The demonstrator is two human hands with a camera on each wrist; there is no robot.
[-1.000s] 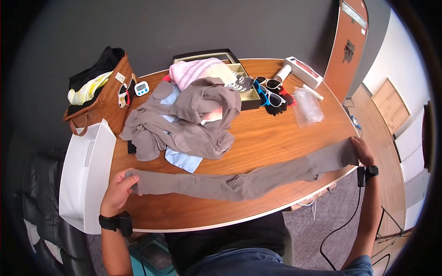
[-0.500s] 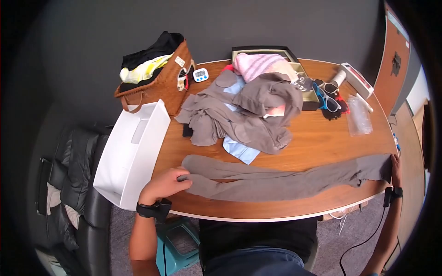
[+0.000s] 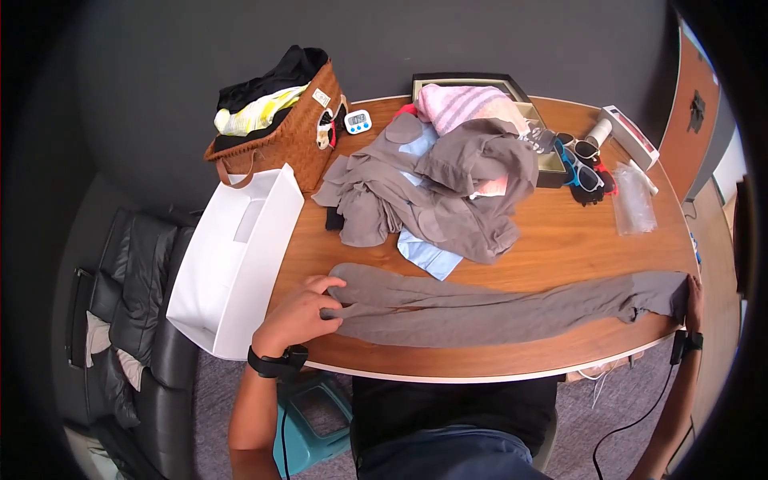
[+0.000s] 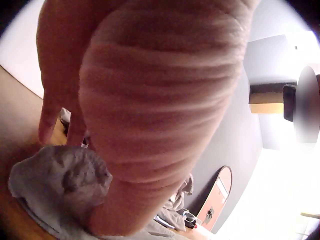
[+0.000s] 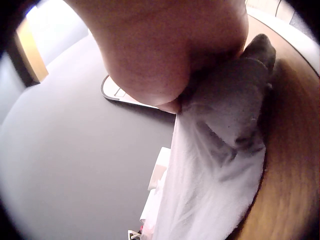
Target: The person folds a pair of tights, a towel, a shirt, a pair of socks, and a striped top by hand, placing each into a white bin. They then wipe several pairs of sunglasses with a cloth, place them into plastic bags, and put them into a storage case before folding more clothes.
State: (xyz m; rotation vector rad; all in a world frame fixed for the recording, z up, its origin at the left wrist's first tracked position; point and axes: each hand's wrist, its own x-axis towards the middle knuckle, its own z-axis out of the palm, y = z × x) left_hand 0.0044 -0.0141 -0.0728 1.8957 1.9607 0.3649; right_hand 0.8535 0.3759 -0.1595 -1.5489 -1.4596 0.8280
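Observation:
A long grey pair of tights [image 3: 480, 316] lies stretched along the table's front, its two legs side by side with rounded toe ends at the left. My left hand [image 3: 300, 316] is at those toe ends; its thumb pinches the lower toe while other fingers spread toward the upper one. Bunched grey cloth [image 4: 65, 177] shows beside the thumb in the left wrist view. At the right end my right hand [image 3: 694, 302] grips the darker waist end, by the table edge. Its fingertips are mostly hidden behind the palm in the right wrist view, where the cloth [image 5: 220, 175] hangs from the grip.
A heap of grey-brown clothing [image 3: 472, 168] lies mid-table. Left of it stand a white open box [image 3: 272, 256], a brown basket [image 3: 280, 156] of clothes and a timer [image 3: 358, 122]. Sunglasses [image 3: 586, 176], a plastic bag [image 3: 634, 204] and a divided case [image 3: 552, 170] lie right and behind.
The tights came down onto the table, and their two legs fanned apart at the left. My left fingers have spread toward the upper toe. The head view swung left.

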